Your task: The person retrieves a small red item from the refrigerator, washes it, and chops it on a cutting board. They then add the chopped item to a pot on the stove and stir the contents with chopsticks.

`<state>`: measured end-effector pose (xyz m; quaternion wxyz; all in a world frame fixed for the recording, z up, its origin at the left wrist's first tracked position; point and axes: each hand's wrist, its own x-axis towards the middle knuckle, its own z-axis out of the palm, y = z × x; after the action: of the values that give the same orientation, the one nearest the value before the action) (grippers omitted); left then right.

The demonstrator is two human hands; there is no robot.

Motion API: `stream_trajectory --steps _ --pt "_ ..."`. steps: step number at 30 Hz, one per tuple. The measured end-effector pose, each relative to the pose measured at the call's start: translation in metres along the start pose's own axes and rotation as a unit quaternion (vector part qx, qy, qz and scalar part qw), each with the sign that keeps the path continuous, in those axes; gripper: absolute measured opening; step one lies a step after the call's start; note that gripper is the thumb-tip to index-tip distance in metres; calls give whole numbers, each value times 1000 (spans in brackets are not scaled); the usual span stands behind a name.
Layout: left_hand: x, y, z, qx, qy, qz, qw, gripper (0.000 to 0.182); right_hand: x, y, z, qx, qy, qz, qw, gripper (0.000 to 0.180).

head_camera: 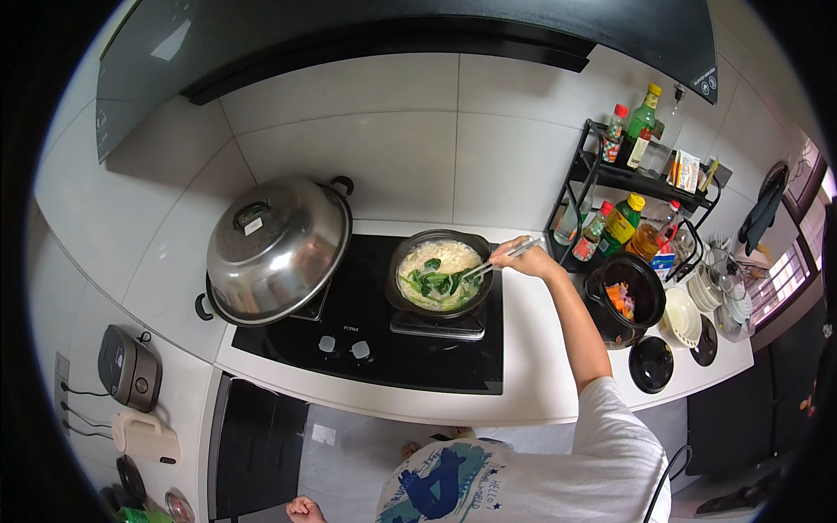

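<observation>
My right hand (525,257) holds a pair of metal chopsticks (489,267), whose tips reach into a dark cooking pot (394,292). In the pot are pale noodles (439,253) in broth and leafy greens (439,281), with the tips at the greens' right side. The pot sits over the right burner of a black glass hob (418,361). My left hand (305,509) hangs low at the picture's bottom edge, away from the counter, its fingers curled with nothing visible in them.
A large wok with a domed steel lid (281,242) stands over the left burner. Right of my forearm are a black pot (592,301) holding orange pieces, black lids (651,364), a cream colander (680,317) and a black rack (598,167) of bottles. A range hood (392,33) hangs above.
</observation>
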<state>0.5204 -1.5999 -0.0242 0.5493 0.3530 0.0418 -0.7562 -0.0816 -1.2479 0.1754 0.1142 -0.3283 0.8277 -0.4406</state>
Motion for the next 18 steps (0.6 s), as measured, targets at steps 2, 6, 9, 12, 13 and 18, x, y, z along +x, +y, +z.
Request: stream_trajectory --steps 2,6,9,12,13,18 --pt "1 1 1 -2 -1 -2 1000 27 -1 -3 0 -11 35 7 999 17" --pt "5 0 0 -6 -3 -3 1000 27 -4 -10 12 -40 -11 -6 999 17" --pt "4 2 -2 -16 -1 -2 1000 27 -4 -18 7 54 17 48 997 18" --pt "4 2 -3 -23 -3 0 1000 27 4 -33 19 41 78 -2 996 18" --pt "5 2 -2 -23 -4 -2 1000 27 7 -38 29 36 104 -12 994 18" --pt "8 1 -2 -28 -8 -6 1000 27 23 -18 89 5 103 -92 990 22"
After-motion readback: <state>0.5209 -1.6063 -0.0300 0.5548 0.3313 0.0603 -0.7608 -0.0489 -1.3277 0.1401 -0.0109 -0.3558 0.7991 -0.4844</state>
